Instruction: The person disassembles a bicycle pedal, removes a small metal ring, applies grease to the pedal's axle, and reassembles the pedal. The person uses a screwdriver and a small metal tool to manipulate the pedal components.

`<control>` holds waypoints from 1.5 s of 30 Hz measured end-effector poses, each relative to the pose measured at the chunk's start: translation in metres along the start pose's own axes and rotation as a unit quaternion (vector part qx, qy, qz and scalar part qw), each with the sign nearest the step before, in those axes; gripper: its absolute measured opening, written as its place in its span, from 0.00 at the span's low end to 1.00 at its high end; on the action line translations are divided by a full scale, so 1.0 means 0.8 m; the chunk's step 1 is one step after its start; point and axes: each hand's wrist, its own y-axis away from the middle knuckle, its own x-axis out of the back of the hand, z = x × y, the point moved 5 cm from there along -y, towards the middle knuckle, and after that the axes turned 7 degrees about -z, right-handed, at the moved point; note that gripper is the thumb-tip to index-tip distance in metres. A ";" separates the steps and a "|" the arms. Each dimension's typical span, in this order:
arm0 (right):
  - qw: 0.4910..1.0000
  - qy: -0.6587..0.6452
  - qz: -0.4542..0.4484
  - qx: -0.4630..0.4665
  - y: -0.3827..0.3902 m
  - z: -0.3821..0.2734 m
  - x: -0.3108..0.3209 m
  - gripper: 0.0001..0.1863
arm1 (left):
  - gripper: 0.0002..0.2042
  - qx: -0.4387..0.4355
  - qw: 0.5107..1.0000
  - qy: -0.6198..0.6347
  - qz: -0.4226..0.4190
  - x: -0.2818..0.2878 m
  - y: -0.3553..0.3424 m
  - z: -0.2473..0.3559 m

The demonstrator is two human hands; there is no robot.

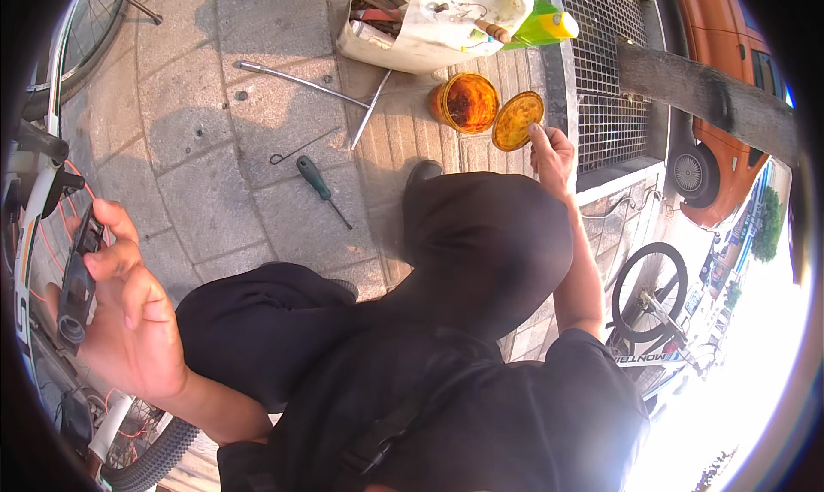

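At the far left, my left hand point(137, 312) is closed around a long black bicycle part point(77, 282) with a round socket at its lower end. I cannot make out its exact kind. The hand is beside a white bicycle frame point(34, 235). My right hand point(554, 157) pinches the edge of a round, orange-stained lid point(518, 121), tilted up. Just left of the lid, an uncovered tub of orange-brown grease point(464, 103) sits on the paving.
A cut white plastic container point(429, 50) holds tools, with a green bottle point(545, 27) beside it. On the paving lie a T-shaped metal tool point(318, 87), a green-handled screwdriver point(314, 180) and a thin looped rod point(300, 146). A metal grating point(609, 106) and another bicycle point(650, 295) stand right.
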 end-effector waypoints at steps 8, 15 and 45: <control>0.952 -0.257 0.131 -0.101 0.022 0.139 0.047 0.16 | 0.38 -0.024 0.998 -0.039 0.051 0.009 -0.009 0.029; 0.948 -0.062 0.121 -0.287 0.047 0.233 0.032 0.26 | 0.38 0.001 0.996 -0.068 0.064 0.019 -0.026 0.030; 0.789 0.421 -0.272 0.355 -0.072 -0.044 -0.155 0.07 | 0.33 0.080 0.987 -0.137 0.038 0.020 -0.072 -0.026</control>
